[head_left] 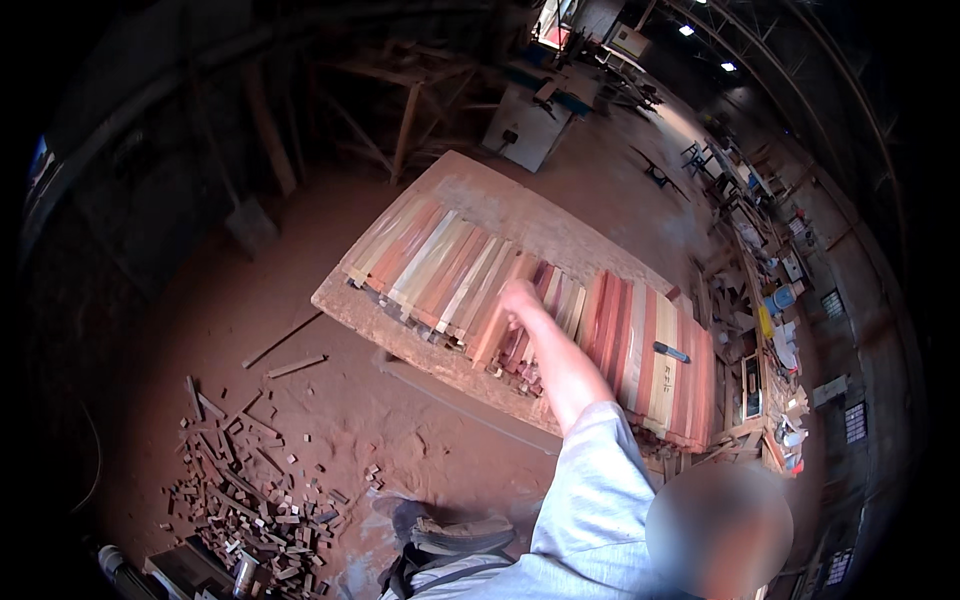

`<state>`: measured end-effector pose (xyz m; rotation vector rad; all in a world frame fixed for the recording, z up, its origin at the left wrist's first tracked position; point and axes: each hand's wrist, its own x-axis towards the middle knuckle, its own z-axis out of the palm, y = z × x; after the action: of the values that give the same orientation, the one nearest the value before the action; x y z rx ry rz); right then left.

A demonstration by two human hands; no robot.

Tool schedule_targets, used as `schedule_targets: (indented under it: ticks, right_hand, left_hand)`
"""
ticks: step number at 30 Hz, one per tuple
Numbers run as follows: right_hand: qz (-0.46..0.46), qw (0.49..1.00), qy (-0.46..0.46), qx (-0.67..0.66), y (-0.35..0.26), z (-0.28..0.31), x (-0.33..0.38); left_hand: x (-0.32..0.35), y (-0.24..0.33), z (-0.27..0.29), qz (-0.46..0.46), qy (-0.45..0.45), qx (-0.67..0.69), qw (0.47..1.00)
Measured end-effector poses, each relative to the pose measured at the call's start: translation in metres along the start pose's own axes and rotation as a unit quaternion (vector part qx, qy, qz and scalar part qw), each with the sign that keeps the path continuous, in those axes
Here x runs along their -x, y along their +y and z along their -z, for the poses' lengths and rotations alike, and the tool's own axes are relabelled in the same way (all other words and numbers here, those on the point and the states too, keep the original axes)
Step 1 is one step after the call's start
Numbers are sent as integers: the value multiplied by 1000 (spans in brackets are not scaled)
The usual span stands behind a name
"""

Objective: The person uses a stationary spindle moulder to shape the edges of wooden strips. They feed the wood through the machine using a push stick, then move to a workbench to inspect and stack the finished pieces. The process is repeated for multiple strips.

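Note:
My right hand (518,300), on a bare forearm coming out of a grey sleeve, is closed on a wooden strip (492,335). This reddish-brown strip stands a little above the row, tilted. To its left lies a row of strips (425,260) in mixed pale and reddish tones. Dark red strips (545,285) show just right of the hand. Another block of strips (640,330) fills the right part of the table, with a dark marker (671,352) on top beside handwritten marks. My left hand is not in view.
The dusty tabletop (480,185) shows beyond the strips. Wood offcuts (270,520) litter the floor at lower left. A shovel (250,225) leans farther back. Cluttered benches (780,300) line the right side. A blurred patch covers the lower right.

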<state>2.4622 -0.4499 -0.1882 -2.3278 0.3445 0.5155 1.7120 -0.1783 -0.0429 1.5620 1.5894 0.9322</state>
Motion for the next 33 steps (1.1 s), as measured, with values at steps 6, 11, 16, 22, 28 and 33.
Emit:
schedule_targets:
  ticks: [6,11,16,22,28,33]
  right_hand:
    - [4,971,159,176,10,0,-52]
    - [4,938,102,330,9,9,-59]
    - [136,940,116,292,-23,2,-18]
    - [558,782,-272,59,-78,-148,256]
    - [618,448,-643,57,-23,-195,520]
    - [587,315,-694,274,-33,-199,541]
  left_hand:
    - [0,-16,27,166,70,97,979]
    - [8,-5,3,191,84,98,973]
    - [16,-4,-9,211,91,126,965]
    - [33,3,-15,232,114,183,948]
    - [70,34,-52,179,162,364,899]
    - [131,29,-7,13,294,-40,955]
